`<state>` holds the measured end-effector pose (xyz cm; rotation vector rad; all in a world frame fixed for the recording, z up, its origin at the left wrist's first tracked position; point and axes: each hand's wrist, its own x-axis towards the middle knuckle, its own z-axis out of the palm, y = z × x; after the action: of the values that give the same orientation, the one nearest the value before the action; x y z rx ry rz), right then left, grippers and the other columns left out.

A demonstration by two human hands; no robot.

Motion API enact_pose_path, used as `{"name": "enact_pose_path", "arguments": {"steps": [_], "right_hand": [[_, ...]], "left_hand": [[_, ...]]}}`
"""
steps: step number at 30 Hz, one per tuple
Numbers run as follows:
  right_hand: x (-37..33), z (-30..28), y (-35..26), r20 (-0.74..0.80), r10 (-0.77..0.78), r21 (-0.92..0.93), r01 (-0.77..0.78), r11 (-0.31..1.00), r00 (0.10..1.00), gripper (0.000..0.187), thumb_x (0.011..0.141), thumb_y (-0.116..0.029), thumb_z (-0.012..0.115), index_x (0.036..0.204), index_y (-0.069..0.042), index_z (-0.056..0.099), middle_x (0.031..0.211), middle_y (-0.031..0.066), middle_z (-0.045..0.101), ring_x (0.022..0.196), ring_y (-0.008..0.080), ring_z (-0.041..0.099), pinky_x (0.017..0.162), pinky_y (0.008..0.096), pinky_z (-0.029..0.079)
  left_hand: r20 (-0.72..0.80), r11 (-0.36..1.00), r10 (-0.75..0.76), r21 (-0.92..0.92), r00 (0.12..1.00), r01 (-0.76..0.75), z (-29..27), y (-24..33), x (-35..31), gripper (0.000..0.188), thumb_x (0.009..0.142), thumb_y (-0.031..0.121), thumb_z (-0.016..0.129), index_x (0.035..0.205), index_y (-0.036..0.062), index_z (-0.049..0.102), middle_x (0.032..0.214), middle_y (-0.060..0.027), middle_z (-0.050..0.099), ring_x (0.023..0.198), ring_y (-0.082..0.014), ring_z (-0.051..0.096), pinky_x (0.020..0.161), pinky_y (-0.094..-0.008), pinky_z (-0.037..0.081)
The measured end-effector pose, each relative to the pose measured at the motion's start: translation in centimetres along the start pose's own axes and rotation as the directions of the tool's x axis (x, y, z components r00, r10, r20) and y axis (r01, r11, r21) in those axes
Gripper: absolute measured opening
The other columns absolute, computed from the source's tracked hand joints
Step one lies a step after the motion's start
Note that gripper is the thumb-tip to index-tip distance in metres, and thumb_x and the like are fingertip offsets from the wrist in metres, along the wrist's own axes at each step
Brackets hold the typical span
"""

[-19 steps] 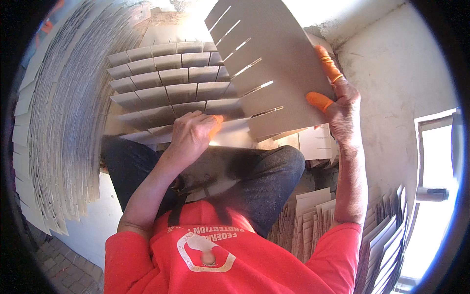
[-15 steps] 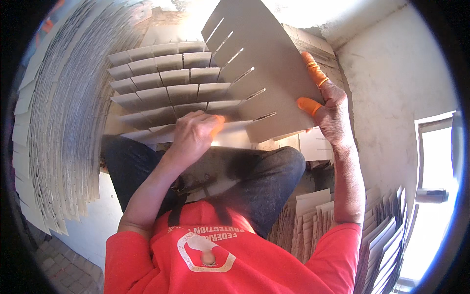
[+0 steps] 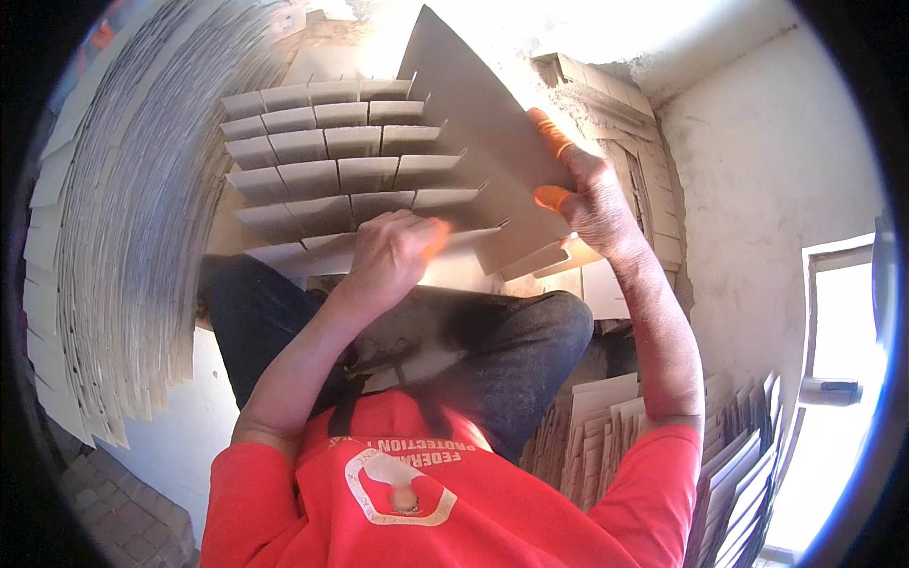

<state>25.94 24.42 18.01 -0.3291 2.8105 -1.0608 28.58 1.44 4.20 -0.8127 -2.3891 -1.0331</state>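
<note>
A slotted grey cardboard sheet (image 3: 492, 142) stands tilted, its slots meeting the ends of several parallel cardboard strips (image 3: 362, 174). Crossing pieces split those strips into a grid. Wearing orange finger covers, my right hand (image 3: 592, 194) grips the sheet's right edge between thumb and fingers. My left hand (image 3: 396, 248), also with orange on a finger, is closed at the nearest strip of the grid. Its fingertips are partly hidden, but the strip's top edge runs into them.
At the left stands a tall, dense stack of cardboard sheets (image 3: 142, 218). More slotted pieces (image 3: 606, 417) are packed at the lower right, beside a pale wall (image 3: 757, 170) and a bright window (image 3: 838, 312). My bent legs (image 3: 511, 350) lie just below the grid.
The slotted sheet has moved left and further onto the strips, so its slots now show much shorter. My right hand moved left with it; my left hand shifted slightly right.
</note>
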Motion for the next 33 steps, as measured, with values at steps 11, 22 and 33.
{"name": "enact_pose_path", "arguments": {"steps": [11, 22, 33], "right_hand": [[0.1, 5.9, 2.3, 0.336, -0.037, -0.579, 0.237, 0.780, 0.941, 0.101, 0.071, -0.004, 0.071, 0.156, -0.005, 0.015, 0.073, 0.0201, 0.065, 0.067, 0.0355, 0.066, 0.059, 0.0429, 0.050], [-11.2, -1.0, 24.5, -0.486, 0.234, -0.586, -0.513, 0.628, 0.842, 0.082, 0.082, -0.009, 0.064, 0.154, -0.014, 0.026, 0.133, 0.0229, 0.053, 0.127, 0.0342, 0.050, 0.104, 0.0439, 0.043], [-16.8, 10.1, 36.9, -0.189, 0.360, -0.724, -0.377, 0.577, 0.914, 0.067, 0.093, -0.032, 0.059, 0.152, -0.016, 0.031, 0.118, 0.0192, 0.059, 0.098, 0.0351, 0.058, 0.083, 0.0441, 0.048]], "left_hand": [[0.059, 0.999, 0.002, 0.041, 0.998, -0.005, -0.3, 0.1, 0.4, 0.015, 0.077, 0.010, 0.075, 0.090, 0.0047, 0.071, 0.076, -0.0106, 0.067, 0.070, -0.0272, 0.064, 0.064, -0.0403, 0.051], [-0.073, 0.991, 0.081, 0.108, 0.994, -0.073, -3.9, 2.4, -0.7, 0.051, 0.074, 0.001, 0.078, 0.123, -0.0018, 0.063, 0.118, -0.0159, 0.066, 0.109, -0.0347, 0.062, 0.093, -0.0437, 0.050], [-0.098, 0.958, 0.138, 0.264, 0.986, -0.108, -5.5, 1.2, -4.0, 0.021, 0.077, 0.007, 0.067, 0.095, -0.0031, 0.064, 0.111, -0.0200, 0.064, 0.107, -0.0310, 0.062, 0.090, -0.0434, 0.047]]}}
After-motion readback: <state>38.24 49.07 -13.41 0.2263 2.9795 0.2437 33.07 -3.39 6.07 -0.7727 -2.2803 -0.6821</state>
